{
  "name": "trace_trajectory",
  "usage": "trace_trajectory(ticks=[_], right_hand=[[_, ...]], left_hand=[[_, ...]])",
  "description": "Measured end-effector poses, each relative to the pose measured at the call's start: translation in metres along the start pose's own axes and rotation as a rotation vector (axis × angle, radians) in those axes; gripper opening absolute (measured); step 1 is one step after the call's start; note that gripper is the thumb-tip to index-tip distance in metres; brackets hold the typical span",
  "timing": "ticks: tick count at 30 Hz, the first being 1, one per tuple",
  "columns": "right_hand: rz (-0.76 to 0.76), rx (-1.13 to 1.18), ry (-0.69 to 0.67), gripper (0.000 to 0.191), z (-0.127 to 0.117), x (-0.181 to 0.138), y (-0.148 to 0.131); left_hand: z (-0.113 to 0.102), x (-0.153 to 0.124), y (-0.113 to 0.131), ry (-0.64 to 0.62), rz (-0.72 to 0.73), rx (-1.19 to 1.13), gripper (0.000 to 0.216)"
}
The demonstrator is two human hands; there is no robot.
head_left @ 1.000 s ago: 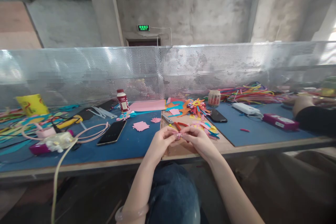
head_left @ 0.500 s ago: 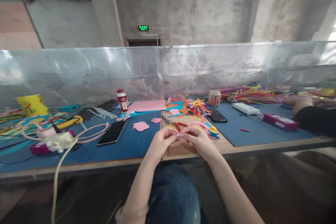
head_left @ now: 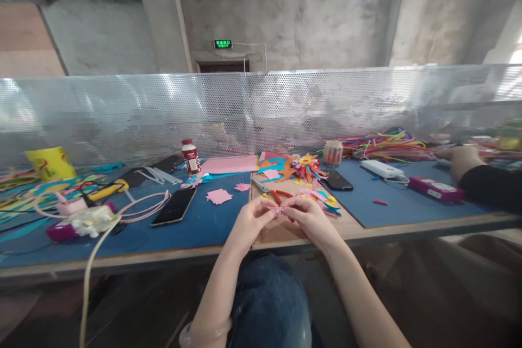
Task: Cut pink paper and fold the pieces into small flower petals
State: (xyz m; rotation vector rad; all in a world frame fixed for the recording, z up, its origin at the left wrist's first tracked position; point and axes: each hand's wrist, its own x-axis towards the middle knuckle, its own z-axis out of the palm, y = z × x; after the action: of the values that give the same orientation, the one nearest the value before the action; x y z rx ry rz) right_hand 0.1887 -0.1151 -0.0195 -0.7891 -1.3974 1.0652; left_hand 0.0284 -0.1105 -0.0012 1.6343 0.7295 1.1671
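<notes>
Between the fingertips of both hands is a small pink piece of paper [head_left: 279, 211], mostly covered by the fingers. My left hand [head_left: 255, 218] pinches it from the left and my right hand [head_left: 306, 216] from the right, just above the table's front edge. Right behind them lie scissors [head_left: 281, 194] with red-orange handles. Cut paper scraps [head_left: 322, 199] in pink, yellow and blue lie beyond my right hand. Farther back is a many-coloured paper flower [head_left: 308, 166]. A small stack of pink paper squares [head_left: 219, 196] is left of my hands.
A black phone [head_left: 174, 206], a red bottle [head_left: 190, 156] and a power strip with cables [head_left: 87, 221] are on the left. Rightward are another phone [head_left: 339, 180], a jar [head_left: 333, 152], a white adapter [head_left: 382, 169] and a purple box [head_left: 436, 189]. Another person's hand [head_left: 465, 160] reaches in at far right.
My hands stay in nearly the same place, with the small pink piece shifted slightly between the fingertips. The other person's hand at far right has moved a little.
</notes>
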Motion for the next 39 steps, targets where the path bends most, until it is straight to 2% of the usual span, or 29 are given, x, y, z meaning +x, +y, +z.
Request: trace_trajectory(ticks=[8, 14, 20, 31, 39], right_hand=[[-0.017, -0.042, 0.001, 0.024, 0.001, 0.0, 0.0], [-0.027, -0.1, -0.018, 0.02, 0.004, -0.003, -0.008], [-0.04, -0.12, -0.049, 0.024, 0.004, -0.003, -0.009], [-0.041, -0.095, -0.046, 0.018, 0.004, -0.003, -0.009], [-0.042, -0.095, -0.031, 0.016, 0.004, -0.003, -0.008]], left_hand=[[0.0, -0.001, -0.003, 0.025, 0.038, 0.048, 0.014], [-0.002, -0.001, -0.004, 0.029, -0.006, 0.068, 0.015], [0.0, -0.001, 0.0, 0.058, -0.034, 0.112, 0.017], [-0.002, 0.0, -0.006, 0.032, -0.002, 0.121, 0.012], [-0.002, 0.002, -0.005, 0.03, -0.043, 0.091, 0.01]])
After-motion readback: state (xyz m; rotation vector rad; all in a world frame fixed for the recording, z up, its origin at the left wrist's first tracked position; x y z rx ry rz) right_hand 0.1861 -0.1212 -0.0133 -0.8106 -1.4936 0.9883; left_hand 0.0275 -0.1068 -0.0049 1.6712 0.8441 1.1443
